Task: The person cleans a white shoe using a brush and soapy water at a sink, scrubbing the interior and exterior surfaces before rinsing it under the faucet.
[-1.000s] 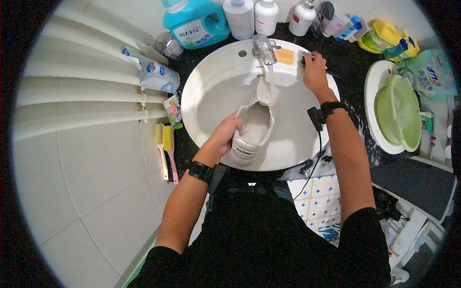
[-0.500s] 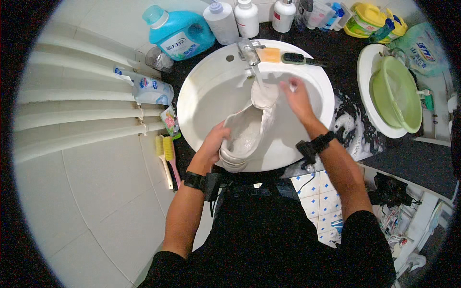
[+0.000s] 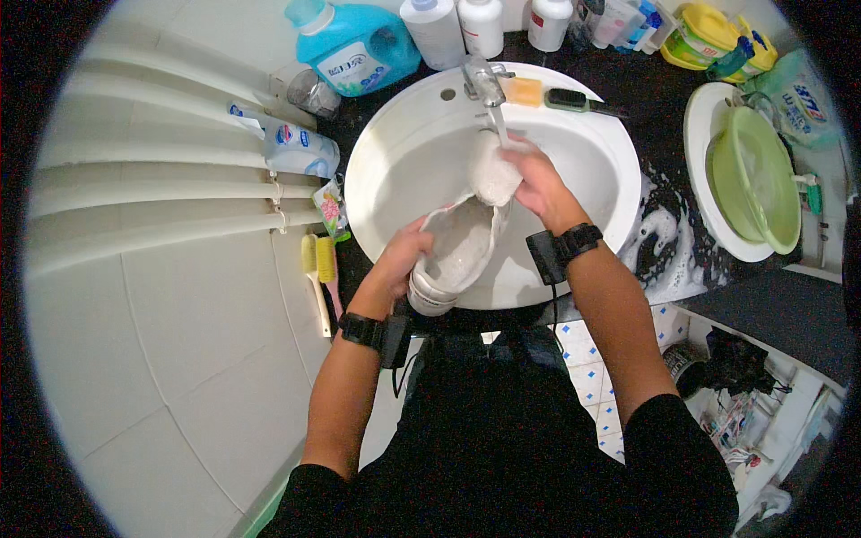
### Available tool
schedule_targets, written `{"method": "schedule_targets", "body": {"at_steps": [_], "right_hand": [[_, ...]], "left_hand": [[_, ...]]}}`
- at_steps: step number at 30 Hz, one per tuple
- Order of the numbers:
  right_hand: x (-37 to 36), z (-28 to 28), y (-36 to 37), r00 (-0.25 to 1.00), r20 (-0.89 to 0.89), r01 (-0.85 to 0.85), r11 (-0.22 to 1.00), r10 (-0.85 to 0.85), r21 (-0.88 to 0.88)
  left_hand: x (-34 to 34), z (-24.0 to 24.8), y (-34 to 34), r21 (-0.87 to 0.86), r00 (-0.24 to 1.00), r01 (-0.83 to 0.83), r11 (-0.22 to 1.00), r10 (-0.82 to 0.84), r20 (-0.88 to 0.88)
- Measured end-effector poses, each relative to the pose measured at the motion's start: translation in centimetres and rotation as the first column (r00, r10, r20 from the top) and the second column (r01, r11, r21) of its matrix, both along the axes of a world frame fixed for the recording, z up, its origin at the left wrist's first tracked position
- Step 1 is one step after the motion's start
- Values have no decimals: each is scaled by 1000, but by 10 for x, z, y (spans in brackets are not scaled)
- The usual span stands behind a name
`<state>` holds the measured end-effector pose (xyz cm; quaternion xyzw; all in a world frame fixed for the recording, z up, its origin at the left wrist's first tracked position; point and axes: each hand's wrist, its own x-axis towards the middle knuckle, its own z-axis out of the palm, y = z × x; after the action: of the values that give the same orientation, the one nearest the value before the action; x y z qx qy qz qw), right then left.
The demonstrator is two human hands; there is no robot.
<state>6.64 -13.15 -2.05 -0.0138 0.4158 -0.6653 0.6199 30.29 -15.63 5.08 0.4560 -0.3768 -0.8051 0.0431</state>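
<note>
A wet off-white shoe [image 3: 459, 244] is tilted over the white oval sink [image 3: 619, 179], its opening facing up and its heel toward me. My left hand [image 3: 404, 255] grips the shoe's left side near the heel, with the fingers over the collar edge. The shoe's pale tongue [image 3: 493, 172] is folded out toward the tap. Closed on the tongue's right edge is my right hand [image 3: 538, 177]. Water runs from the metal tap [image 3: 485, 85] onto the tongue. Part of the right fingers is hidden behind the tongue.
An orange soap bar [image 3: 523, 91] and a dark-bristled brush [image 3: 569, 100] lie on the sink's back rim. Bottles, including a blue detergent jug [image 3: 359, 54], line the wall. Suds [image 3: 664, 238] cover the counter at right, near a green basin [image 3: 749, 179]. Two yellow-bristled brushes [image 3: 318, 260] hang at left.
My right hand has moved left and taken hold of the shoe's tongue, which it was apart from before. My left hand keeps its grip. The whole view has shifted slightly.
</note>
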Motion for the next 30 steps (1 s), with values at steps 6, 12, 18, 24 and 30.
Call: {"method": "schedule_targets", "body": {"at_steps": [6, 12, 18, 24, 30], "right_hand": [[-11, 0, 4, 1000, 0, 30, 1000, -30, 9], [-22, 16, 1, 994, 45, 97, 995, -99, 35], [-33, 38, -5, 990, 3, 139, 990, -139, 14], [-40, 52, 4, 965, -57, 256, 967, -255, 13], [-57, 80, 26, 899, -144, 423, 905, -414, 44]], "left_hand": [[-10, -2, 1, -43, 1000, -13, 999, 12, -18], [-21, -12, 2, -56, 999, -10, 998, 12, 45], [-13, -46, -5, -97, 943, 268, 959, -240, 229], [-26, -56, -18, 206, 992, -49, 977, 24, 125], [-59, -58, -38, 218, 997, 2, 976, -18, 71]]}}
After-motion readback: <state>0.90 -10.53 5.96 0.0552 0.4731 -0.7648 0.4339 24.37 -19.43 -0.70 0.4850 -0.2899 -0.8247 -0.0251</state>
